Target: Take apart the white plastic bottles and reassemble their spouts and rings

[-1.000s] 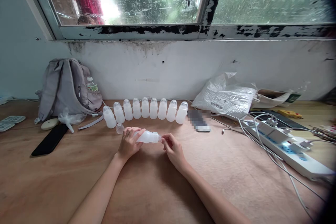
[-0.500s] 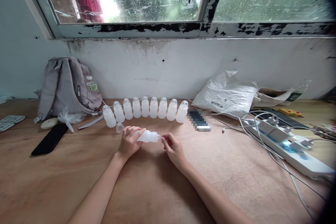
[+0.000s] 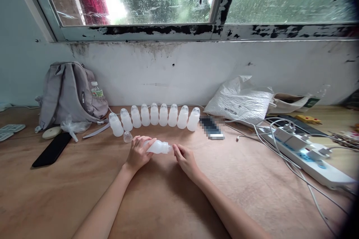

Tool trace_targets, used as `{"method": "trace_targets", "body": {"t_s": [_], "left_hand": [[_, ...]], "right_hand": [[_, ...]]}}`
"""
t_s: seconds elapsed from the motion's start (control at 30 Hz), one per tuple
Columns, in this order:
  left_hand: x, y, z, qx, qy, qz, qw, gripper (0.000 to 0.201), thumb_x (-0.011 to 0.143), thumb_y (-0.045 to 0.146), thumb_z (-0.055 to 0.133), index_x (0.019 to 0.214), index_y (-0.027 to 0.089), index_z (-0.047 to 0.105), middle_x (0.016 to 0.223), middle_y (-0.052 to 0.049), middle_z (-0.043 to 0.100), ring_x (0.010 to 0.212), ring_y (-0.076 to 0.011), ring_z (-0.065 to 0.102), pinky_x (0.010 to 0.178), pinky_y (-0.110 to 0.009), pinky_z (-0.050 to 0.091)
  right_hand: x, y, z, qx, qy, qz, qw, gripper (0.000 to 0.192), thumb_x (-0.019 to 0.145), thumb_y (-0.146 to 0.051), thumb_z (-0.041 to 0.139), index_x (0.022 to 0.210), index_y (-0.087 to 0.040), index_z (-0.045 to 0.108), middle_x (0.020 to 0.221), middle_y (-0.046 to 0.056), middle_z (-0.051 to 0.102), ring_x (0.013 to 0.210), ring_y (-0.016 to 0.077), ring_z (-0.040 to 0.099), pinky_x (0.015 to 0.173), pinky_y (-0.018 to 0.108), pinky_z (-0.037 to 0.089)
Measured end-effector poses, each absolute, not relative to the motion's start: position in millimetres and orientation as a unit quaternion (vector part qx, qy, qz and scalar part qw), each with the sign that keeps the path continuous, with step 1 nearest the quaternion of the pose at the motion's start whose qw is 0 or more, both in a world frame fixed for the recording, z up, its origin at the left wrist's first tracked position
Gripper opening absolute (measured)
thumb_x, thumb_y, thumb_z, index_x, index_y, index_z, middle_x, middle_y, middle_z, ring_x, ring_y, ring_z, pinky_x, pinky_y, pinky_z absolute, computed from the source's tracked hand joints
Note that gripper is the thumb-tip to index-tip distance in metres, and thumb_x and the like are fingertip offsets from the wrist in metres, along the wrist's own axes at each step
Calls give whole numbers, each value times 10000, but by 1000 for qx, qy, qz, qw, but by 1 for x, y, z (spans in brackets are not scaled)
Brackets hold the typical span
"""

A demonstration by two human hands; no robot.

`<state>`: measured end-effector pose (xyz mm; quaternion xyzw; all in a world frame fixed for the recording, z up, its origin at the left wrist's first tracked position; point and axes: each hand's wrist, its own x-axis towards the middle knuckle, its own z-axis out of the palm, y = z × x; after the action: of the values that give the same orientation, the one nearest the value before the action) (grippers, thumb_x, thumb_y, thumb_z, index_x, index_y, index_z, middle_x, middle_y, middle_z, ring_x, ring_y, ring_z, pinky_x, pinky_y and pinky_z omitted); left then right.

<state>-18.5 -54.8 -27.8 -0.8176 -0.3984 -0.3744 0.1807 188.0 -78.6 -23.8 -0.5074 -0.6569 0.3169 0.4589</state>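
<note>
A frosted white baby bottle (image 3: 157,146) lies on its side above the table, its neck pointing right. The fingers of my left hand (image 3: 140,152) are wrapped around its body. At the mouth end sits a clear teat (image 3: 169,148). My right hand (image 3: 185,160) is closed in a pinch at the tip of this teat, though the fingertips partly hide the contact. Just left of my left hand, a clear dome cap (image 3: 127,136) rests on the table. Behind both hands, several capped baby bottles (image 3: 154,115) stand upright in a curved row.
A grey backpack (image 3: 66,93) leans at the back left, with a black phone (image 3: 52,150) in front. On the right lie a blurred-out phone (image 3: 212,127), a silvery-white plastic package (image 3: 241,101), and a white power strip (image 3: 305,157) with tangled cables.
The bottle and both hands stay almost in place. My right fingertips sit slightly differently at the teat, and the whole view has shifted a little.
</note>
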Motion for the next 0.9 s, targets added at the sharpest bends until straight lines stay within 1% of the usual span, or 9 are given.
{"method": "trace_targets", "body": {"t_s": [0.13,0.2,0.3,0.4,0.53,0.63,0.77,0.9], "left_hand": [[-18,-55,-28,-824,-391,-372,174,342,747,217,537,1087,225,571,951,-71,589,907,-213,519,888,-390,337],[-19,-54,-28,-825,-391,-370,173,351,742,208,535,1090,229,571,951,-70,589,901,-214,517,883,-389,341],[-20,-53,-30,-825,-397,-364,169,376,730,172,524,1097,242,568,960,-66,589,899,-214,515,879,-388,345],[-20,-51,-32,-832,-393,-358,159,377,721,195,547,1096,235,565,957,-67,591,889,-221,518,849,-382,369],[-16,-53,-32,-848,-374,-359,111,428,725,309,587,1131,195,514,951,-77,601,869,-216,540,780,-344,428],[-13,-56,-30,-840,-380,-383,56,415,725,382,588,1085,192,503,928,-71,617,832,-202,570,740,-327,459],[-12,-60,-30,-836,-393,-383,-9,393,717,414,587,1038,203,506,887,-61,632,778,-192,604,681,-306,484],[-13,-59,-32,-839,-390,-380,-13,405,715,418,588,1052,209,503,900,-63,637,804,-202,611,701,-315,489]], "right_hand": [[189,-76,-24,-504,-657,330,454,449,841,-473,356,491,-191,347,446,-40,344,417,84,340,409,211,284],[190,-74,-25,-503,-652,342,452,451,835,-478,363,488,-190,362,438,-41,341,408,83,338,394,209,281],[193,-72,-27,-504,-636,371,451,387,811,-481,416,557,-190,429,442,-48,399,375,80,361,355,200,291],[196,-71,-27,-488,-618,418,452,325,784,-479,469,628,-194,444,478,-53,463,339,73,386,325,194,308],[200,-68,-22,-465,-604,433,482,312,775,-465,498,644,-183,467,523,-32,515,397,88,472,394,211,390],[203,-67,-17,-459,-593,428,505,309,755,-473,528,679,-174,502,554,-16,537,448,104,517,440,233,431],[207,-65,-15,-442,-601,422,515,308,725,-475,570,745,-170,532,598,1,563,511,124,552,504,267,477],[209,-64,-16,-430,-616,421,509,294,727,-462,573,775,-174,535,615,4,573,555,137,568,563,291,492]]}}
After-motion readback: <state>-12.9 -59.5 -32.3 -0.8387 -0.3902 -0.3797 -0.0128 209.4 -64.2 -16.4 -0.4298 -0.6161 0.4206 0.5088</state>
